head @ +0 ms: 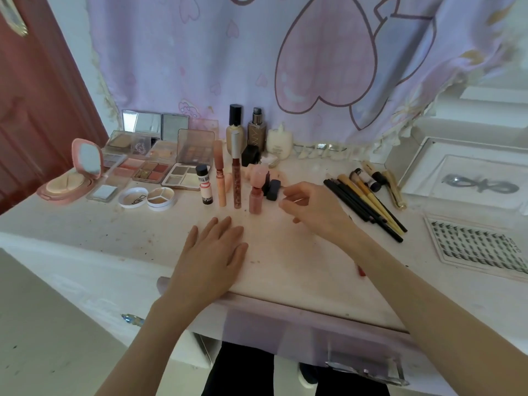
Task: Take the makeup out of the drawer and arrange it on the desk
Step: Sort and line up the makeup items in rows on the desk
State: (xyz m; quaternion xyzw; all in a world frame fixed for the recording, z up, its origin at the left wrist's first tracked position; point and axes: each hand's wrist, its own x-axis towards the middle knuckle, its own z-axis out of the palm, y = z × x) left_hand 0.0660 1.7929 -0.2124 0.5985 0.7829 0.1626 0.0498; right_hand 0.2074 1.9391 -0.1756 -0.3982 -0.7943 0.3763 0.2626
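Your left hand (pixel 213 250) lies flat on the table (pixel 300 261) while your right hand (pixel 311 204), fingers loosely curled and seemingly empty, tidies the lip-tint bottle (pixel 255 192); straighten that row next.

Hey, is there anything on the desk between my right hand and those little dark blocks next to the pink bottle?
Nothing visible. The right hand hovers just right of the dark blocks, its fingertips almost at them, with only bare desk below. The pink bottle stands on their far side, left of them.
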